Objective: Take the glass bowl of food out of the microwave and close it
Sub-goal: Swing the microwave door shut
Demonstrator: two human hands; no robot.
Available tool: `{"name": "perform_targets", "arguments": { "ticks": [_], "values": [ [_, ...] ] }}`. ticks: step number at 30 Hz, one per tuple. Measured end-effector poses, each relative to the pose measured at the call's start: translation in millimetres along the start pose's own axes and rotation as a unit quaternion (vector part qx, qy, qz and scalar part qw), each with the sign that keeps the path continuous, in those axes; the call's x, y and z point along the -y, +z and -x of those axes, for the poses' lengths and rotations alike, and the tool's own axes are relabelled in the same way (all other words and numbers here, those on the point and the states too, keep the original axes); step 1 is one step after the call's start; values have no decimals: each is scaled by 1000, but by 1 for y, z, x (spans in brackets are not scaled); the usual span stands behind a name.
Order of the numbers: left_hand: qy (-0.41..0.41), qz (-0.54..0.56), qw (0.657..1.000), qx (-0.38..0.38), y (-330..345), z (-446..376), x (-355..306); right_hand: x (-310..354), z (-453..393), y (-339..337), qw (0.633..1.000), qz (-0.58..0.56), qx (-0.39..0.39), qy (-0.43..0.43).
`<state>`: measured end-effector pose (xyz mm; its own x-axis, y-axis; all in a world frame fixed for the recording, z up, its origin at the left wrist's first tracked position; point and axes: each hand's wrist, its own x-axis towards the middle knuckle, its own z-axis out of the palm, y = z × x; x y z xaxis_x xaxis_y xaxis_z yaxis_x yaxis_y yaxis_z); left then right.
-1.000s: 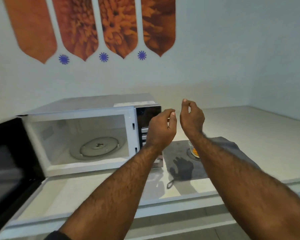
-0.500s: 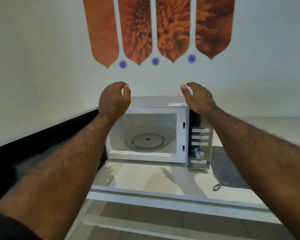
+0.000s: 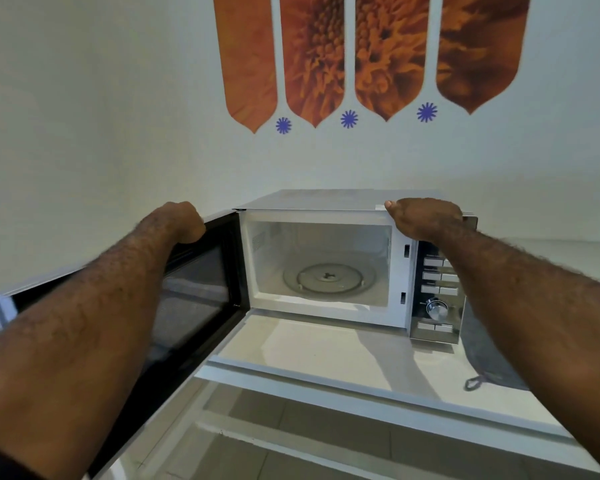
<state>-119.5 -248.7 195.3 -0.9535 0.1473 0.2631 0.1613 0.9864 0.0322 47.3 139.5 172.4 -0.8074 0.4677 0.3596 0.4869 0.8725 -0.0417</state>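
Observation:
The white microwave (image 3: 326, 202) stands on the counter with its cavity bare; only the glass turntable (image 3: 328, 278) lies inside. Its dark door (image 3: 201, 285) is swung out to the left. My left hand (image 3: 184, 221) curls over the door's top edge near the hinge side. My right hand (image 3: 425, 218) lies palm down on the microwave's top right corner, above the control panel (image 3: 435, 299). The glass bowl of food is not in view; my right forearm covers the area to the right of the microwave.
A grey cloth (image 3: 482, 362) with a loop lies on the white counter (image 3: 312, 351) right of the microwave, partly behind my right arm. The counter's front edge runs across below the microwave. Orange flower decals (image 3: 312, 57) hang on the wall above.
My view has swung left and closer to the microwave. Both hands moved from mid-air onto it: the left onto the door's top edge, the right onto the top. The bowl on the cloth has gone out of sight.

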Motion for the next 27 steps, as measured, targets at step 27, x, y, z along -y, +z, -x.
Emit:
{"name": "perform_targets", "arguments": {
  "ticks": [27],
  "values": [
    [27,228,922,312,-55,66,-54,8,27,-14,986,-154,-38,47]
  ]
}}
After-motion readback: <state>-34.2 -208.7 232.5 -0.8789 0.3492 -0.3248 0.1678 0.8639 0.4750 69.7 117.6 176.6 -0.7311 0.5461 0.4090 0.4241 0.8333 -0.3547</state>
